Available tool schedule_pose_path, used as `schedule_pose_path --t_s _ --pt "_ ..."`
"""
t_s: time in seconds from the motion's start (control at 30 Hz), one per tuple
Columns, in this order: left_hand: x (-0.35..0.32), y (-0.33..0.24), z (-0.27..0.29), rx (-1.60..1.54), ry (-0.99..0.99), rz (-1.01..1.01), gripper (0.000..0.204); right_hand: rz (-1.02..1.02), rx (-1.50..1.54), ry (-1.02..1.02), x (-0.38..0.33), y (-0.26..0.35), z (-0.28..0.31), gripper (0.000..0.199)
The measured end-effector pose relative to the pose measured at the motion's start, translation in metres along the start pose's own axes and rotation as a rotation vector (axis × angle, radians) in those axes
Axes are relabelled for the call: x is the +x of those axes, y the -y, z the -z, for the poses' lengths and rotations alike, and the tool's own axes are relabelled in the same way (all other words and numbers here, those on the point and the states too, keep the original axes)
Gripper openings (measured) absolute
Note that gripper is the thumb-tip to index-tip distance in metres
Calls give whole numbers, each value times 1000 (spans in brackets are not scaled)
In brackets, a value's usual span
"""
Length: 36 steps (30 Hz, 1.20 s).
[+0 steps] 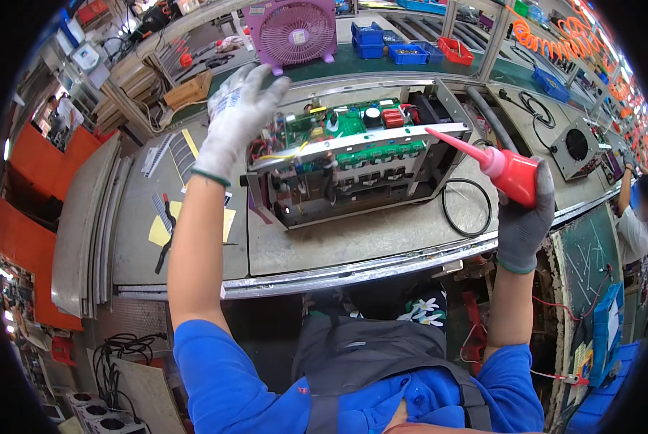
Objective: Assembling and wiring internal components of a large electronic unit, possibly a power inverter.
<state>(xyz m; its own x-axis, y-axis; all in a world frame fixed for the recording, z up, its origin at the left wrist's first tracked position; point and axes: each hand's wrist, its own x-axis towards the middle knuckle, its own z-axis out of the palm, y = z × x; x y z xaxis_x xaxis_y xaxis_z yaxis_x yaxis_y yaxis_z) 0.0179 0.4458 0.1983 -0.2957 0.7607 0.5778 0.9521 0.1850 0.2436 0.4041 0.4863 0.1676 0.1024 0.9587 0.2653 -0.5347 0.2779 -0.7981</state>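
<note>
A red squeeze bottle point(517, 179) with a long pink nozzle is gripped in my right hand point(528, 224), which wears a grey glove. Its tip points left, over the right end of an open metal chassis point(367, 210). Inside the chassis are green circuit boards point(353, 124), dark components and wires. My left hand point(241, 108), in a white glove, is raised by the chassis's far left corner with its fingers apart and nothing in them. Whether it touches the frame, I cannot tell.
A purple box fan point(293, 32) stands behind the chassis. Blue bins point(409, 53) and a red bin point(455, 50) sit at the back. A black cable loop point(467, 233) lies right of the chassis. Yellow sheets and a black-handled tool point(165, 249) lie left. Another person point(633, 224) works far right.
</note>
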Motion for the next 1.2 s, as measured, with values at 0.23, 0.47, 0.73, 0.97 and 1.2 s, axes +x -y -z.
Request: schedule_pose_path --t_s 0.23,0.47,0.73,0.97,1.2 --pt "-57 10 -5 -76 -46 -385 43 229 -157 353 -6 0 -41 31" --pt "-126 -36 23 -321 -115 -119 55 331 -524 643 -37 18 -49 39" --pt "-136 -35 28 -287 -91 -108 58 616 -567 825 -49 24 -59 32" --pt "-135 -39 28 -302 -96 -140 57 885 -690 971 -64 21 -65 41" --pt "-134 -38 28 -266 -85 -121 51 546 -708 1026 -60 29 -76 27"
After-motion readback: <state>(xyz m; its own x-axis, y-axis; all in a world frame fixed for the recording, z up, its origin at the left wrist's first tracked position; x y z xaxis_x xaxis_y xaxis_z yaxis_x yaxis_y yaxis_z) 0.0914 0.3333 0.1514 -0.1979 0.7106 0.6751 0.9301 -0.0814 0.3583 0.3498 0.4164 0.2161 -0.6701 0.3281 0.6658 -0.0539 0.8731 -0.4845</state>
